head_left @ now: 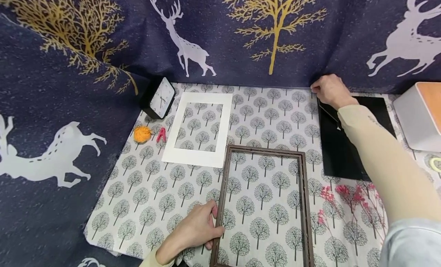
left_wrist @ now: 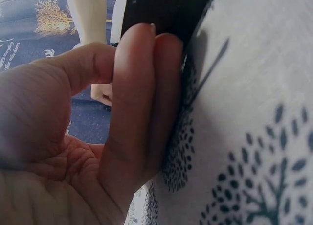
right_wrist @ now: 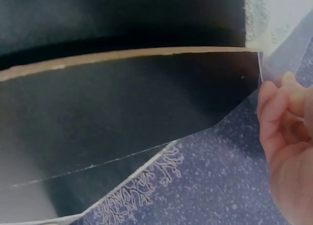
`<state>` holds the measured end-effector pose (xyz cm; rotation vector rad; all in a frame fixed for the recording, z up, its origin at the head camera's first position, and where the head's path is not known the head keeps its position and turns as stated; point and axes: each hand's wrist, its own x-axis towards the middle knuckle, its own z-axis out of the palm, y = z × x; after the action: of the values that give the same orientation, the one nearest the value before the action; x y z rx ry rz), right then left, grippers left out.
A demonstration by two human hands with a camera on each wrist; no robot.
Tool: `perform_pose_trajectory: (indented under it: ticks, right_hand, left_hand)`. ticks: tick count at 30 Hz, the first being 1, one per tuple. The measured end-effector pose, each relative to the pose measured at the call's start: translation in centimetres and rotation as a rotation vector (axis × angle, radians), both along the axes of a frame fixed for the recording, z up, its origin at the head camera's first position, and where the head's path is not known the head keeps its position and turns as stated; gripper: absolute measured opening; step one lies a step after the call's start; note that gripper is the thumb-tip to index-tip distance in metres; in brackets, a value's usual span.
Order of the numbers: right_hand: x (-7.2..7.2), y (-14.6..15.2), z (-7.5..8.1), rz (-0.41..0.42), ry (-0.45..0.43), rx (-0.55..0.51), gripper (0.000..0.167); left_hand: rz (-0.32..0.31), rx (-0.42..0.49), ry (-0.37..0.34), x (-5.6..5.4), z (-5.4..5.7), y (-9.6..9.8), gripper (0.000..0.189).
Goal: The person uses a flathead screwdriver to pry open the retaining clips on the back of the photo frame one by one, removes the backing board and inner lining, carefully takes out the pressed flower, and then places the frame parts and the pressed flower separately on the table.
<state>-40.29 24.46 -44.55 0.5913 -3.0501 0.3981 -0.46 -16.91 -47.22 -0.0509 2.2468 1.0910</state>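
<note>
The brown picture frame (head_left: 265,149) lies on the tree-print cloth, and my left hand (head_left: 194,228) grips its left side with thumb and fingers. At the far right, my right hand (head_left: 330,91) pinches the corner of a thin clear sheet (right_wrist: 260,66). That sheet rises at a slant over the black backing board (head_left: 339,156), whose brown edge (right_wrist: 146,52) shows in the right wrist view. My right forearm hides part of the board in the head view. Left of the frame's top corner, a white mat (head_left: 173,158) with a rectangular window lies flat.
A black clock (head_left: 162,98), an orange yarn ball (head_left: 142,134) and a red clip (head_left: 161,134) are at the back left. Pink dried flowers (head_left: 358,196) lie right of the frame. A white box (head_left: 410,118) with an orange top stands far right; deer-print fabric (head_left: 237,49) hangs behind.
</note>
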Motion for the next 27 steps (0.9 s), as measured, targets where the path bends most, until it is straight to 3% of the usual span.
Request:
perform_pose_trajectory:
  ticks: [8, 16, 27]
  right_hand:
    - [-0.3, -0.8, -0.4, 0.066, 0.039, -0.021, 0.024]
    - [-0.5, -0.2, -1.5, 0.047, -0.038, 0.03, 0.026]
    - [-0.6, -0.8, -1.7, 0.066, -0.047, 0.044, 0.017]
  left_hand:
    - [0.009, 0.01, -0.022, -0.1, 0.1, -0.1, 0.034]
    - [0.006, 0.008, -0.018, -0.2, 0.1, 0.2, 0.033]
    - [0.026, 0.003, -0.011, -0.4, 0.0, 0.2, 0.032]
